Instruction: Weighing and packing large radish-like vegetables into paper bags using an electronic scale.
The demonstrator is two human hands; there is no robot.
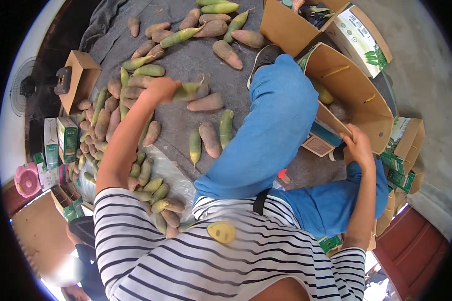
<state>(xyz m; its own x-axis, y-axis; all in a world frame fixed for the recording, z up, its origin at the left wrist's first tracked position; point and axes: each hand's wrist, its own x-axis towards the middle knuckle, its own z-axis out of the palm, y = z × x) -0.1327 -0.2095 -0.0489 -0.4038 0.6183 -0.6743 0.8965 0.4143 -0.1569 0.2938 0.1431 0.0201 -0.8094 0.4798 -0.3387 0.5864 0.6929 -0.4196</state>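
My left hand (pixel 161 92) is closed around the end of a green radish (pixel 187 92), smeared by motion, above the grey cloth (pixel 176 130). Just beyond its tip lies a brownish-pink root (pixel 206 102). Nearer my knee, a green radish (pixel 195 146), a brownish-pink root (pixel 210 139) and another green radish (pixel 226 128) lie side by side. On the right, my right hand (pixel 357 142) grips the near edge of an open cardboard box (pixel 369 108). A greenish radish (pixel 324 93) shows inside that box; its lower contents are partly hidden.
A long heap of roots (pixel 103 123) runs down the left, beside a cardboard box (pixel 80 75) and a fan (pixel 27 90). More boxes (pixel 356 37) stand at the upper right. My bent leg (pixel 266 125) lies between the cloth and the open box. Another person (pixel 80 251) is partly visible at lower left.
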